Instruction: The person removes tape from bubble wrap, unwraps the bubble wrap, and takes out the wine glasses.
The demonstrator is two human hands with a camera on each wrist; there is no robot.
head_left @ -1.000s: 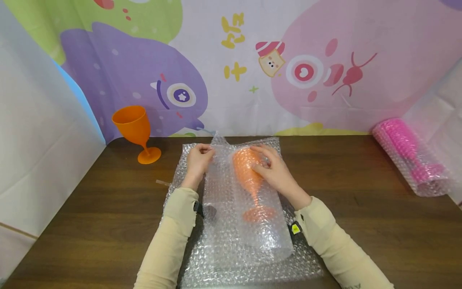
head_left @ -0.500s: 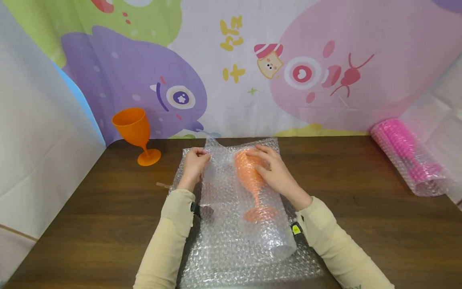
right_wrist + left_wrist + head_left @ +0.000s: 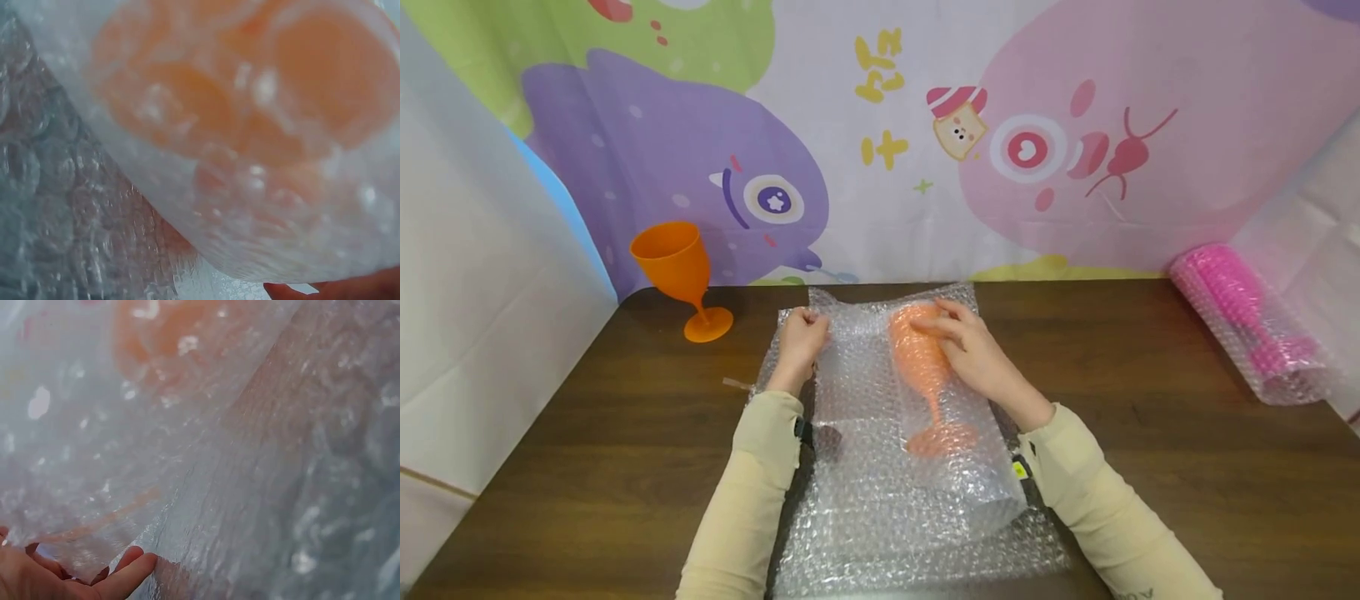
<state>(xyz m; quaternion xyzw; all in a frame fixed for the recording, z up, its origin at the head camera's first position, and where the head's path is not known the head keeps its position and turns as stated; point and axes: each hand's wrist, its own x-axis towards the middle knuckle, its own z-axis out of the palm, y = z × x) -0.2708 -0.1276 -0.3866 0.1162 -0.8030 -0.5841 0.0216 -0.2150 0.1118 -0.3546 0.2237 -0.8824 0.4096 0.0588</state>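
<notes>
An orange goblet (image 3: 919, 346) lies under bubble wrap (image 3: 872, 517) in the middle of the table, its bowl at the far end and its foot nearer me. My right hand (image 3: 973, 346) grips the wrapped bowl from the right, fingers curved over it. At the left, my left hand (image 3: 801, 342) pinches the edge of the wrap's upper layer near its far left corner. In the left wrist view, its fingers (image 3: 128, 578) are at the film, and a thin pale strip (image 3: 112, 515) shows beside them. The right wrist view is mostly filled by blurred wrap over orange plastic.
An unwrapped orange goblet (image 3: 673, 267) stands at the back left. A pink goblet rolled in bubble wrap (image 3: 1255, 321) lies at the right edge. A small clear strip (image 3: 736, 383) lies left of the wrap. Behind the table (image 3: 595, 467) hangs a cartoon-printed cloth (image 3: 895, 217).
My left hand has moved slightly left, drawing the flap of wrap flatter and wider. The wrapped goblet's foot has shifted a little to the right, with my right hand staying on the bowl.
</notes>
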